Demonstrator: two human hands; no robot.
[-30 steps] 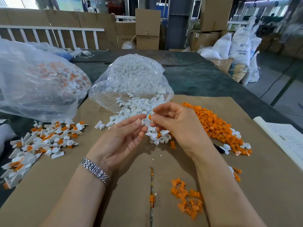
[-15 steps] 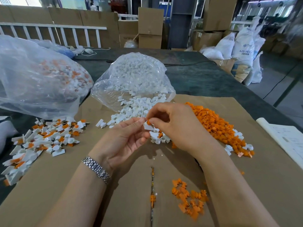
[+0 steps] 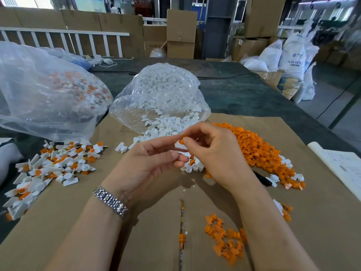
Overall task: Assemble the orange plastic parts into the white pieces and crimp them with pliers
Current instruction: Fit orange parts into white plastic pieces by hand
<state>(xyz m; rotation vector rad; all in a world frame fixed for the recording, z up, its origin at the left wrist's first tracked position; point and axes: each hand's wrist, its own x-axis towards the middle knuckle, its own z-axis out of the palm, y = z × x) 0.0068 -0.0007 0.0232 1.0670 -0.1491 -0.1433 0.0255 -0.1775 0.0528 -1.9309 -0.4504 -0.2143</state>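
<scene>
- Left hand [image 3: 148, 163] and right hand [image 3: 216, 153] meet above the cardboard sheet [image 3: 136, 241], fingertips touching.
- Both hands pinch one white piece [image 3: 180, 146] with an orange part [image 3: 181, 141] sitting on top; left holds it with thumb and forefinger, right fingers curl onto it.
- Loose white pieces [image 3: 168, 128] spill from the clear bag [image 3: 162, 94] at the sheet's far edge.
- Orange parts pile [image 3: 259, 153] lies on the sheet, right of the hands.
- Small orange cluster [image 3: 224, 239] near the sheet's near edge.
- Assembled white-orange pieces [image 3: 54, 167] at the sheet's left edge.
- Big bag [image 3: 45, 94] of assembled pieces left of the sheet, on the dark surface [image 3: 244, 94].
- Black tool handle [image 3: 262, 179] partly hidden beside the orange pile; cannot tell if pliers.
- Metal watch band [image 3: 110, 201] on left wrist.
</scene>
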